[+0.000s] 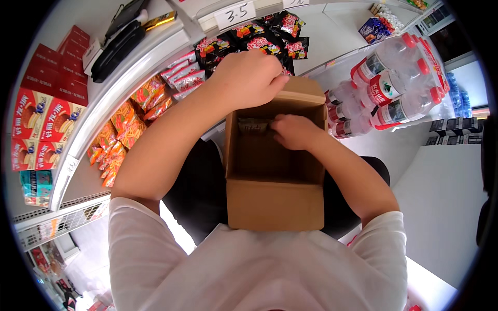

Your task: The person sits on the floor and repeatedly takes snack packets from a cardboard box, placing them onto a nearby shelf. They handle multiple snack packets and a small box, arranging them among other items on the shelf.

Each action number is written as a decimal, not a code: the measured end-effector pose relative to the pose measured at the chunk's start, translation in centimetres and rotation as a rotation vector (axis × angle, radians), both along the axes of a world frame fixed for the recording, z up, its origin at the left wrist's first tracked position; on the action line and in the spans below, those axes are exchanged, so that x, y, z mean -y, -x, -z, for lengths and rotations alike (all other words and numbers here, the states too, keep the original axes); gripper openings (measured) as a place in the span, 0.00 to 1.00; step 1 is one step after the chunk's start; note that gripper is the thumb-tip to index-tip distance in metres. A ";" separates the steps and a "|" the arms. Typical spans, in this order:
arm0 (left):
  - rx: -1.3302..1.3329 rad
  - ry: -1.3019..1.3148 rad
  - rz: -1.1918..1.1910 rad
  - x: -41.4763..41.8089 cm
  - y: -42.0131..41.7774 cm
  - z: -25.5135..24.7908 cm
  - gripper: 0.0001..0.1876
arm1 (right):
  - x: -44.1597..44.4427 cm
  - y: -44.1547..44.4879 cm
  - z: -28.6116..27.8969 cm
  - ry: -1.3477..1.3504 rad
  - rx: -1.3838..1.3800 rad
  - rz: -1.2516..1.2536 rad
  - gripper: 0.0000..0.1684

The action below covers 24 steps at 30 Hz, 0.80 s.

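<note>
An open cardboard box (275, 206) rests on my lap, its near flap folded toward me and its far flap (301, 87) folded outward. My right hand (293, 131) is inside it, fingers closed around the right end of a small pale packet (252, 126) with writing on it. That packet is by the box's far wall, and the rest of the box floor is in shadow. My left hand (251, 79) is above the box's far left corner, in front of black snack packets (256, 42) on the shelf. Its fingers curl away from me, so what they hold is hidden.
To the left, orange snack bags (126, 122) and silver-and-red packets (184, 77) line the shelf. Red snack boxes (48, 112) stand on the level above. At right are shrink-wrapped water bottles (389, 87) with red caps. A white panel (439, 186) stands right of my knee.
</note>
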<state>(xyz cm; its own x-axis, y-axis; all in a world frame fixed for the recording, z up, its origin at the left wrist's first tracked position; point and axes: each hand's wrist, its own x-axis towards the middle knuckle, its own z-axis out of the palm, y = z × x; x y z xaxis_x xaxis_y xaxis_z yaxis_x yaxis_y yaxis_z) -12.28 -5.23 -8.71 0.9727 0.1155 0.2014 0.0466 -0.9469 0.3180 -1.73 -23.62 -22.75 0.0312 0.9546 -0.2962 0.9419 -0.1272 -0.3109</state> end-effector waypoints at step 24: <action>-0.140 0.004 0.114 0.2 1.6 -0.8 0.06 | -5.2 2.0 21.6 -0.071 0.113 0.195 0.39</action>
